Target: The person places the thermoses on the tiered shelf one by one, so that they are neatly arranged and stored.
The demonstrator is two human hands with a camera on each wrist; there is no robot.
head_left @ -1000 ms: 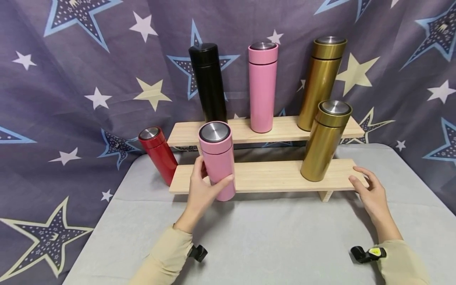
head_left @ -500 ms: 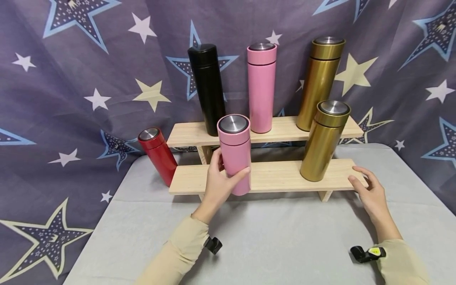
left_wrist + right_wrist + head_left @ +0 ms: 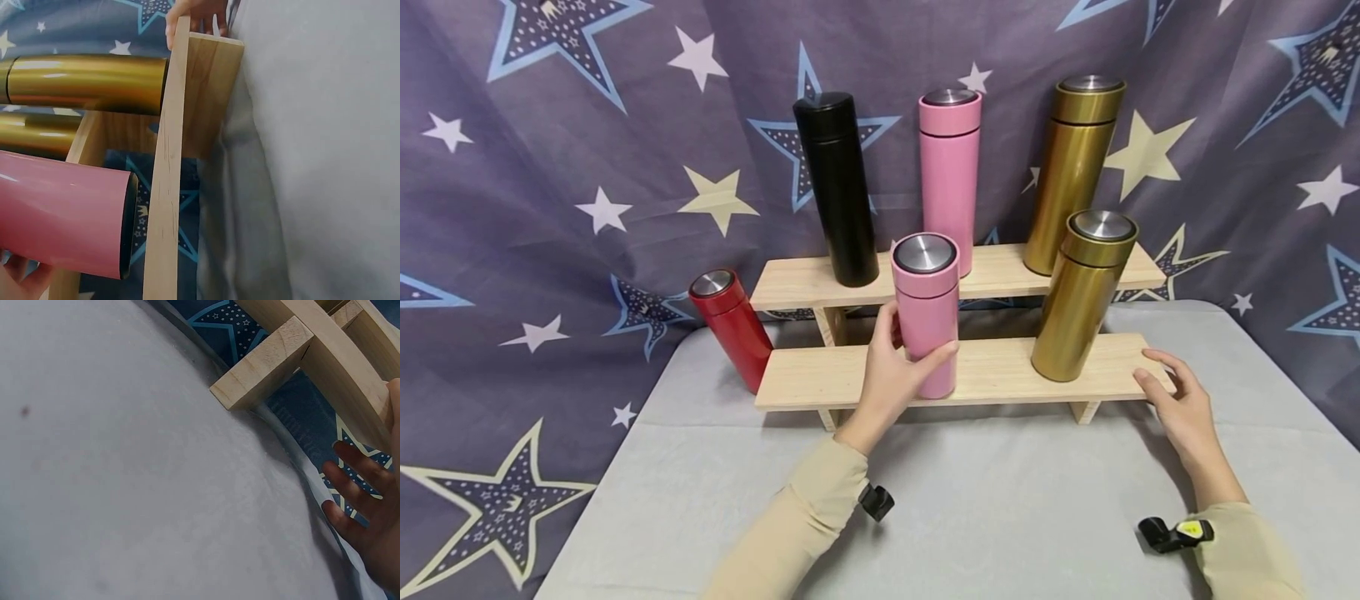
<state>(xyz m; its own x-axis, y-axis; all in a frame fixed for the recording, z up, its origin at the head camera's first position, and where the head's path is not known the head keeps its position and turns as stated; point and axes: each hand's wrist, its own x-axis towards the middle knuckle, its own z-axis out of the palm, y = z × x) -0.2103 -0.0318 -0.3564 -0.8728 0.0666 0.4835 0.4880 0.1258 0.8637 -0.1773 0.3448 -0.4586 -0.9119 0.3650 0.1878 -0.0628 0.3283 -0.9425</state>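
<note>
My left hand [image 3: 891,371] grips a short pink thermos flask [image 3: 927,300] with a silver lid top, thumb across its front. The flask is upright over the middle of the lower wooden shelf [image 3: 820,375]; in the left wrist view, a gap shows between its dark base [image 3: 129,225] and that board. My right hand [image 3: 1183,408] holds the right end of the lower shelf, thumb and index finger at its corners. The right wrist view shows its other fingers [image 3: 350,487] extended below the board. A short gold thermos flask [image 3: 1082,300] stands on the shelf's right part.
On the upper shelf [image 3: 790,283] stand a tall black flask [image 3: 837,192], a tall pink flask [image 3: 950,175] and a tall gold flask [image 3: 1075,175]. A red flask [image 3: 733,329] stands on the grey cloth-covered table [image 3: 1000,500] left of the shelves. Behind hangs a star-patterned curtain [image 3: 647,125].
My left hand has carried the short pink flask rightward and a little back, from the lower shelf's left part to its middle. My right hand has stayed at the shelf end.
</note>
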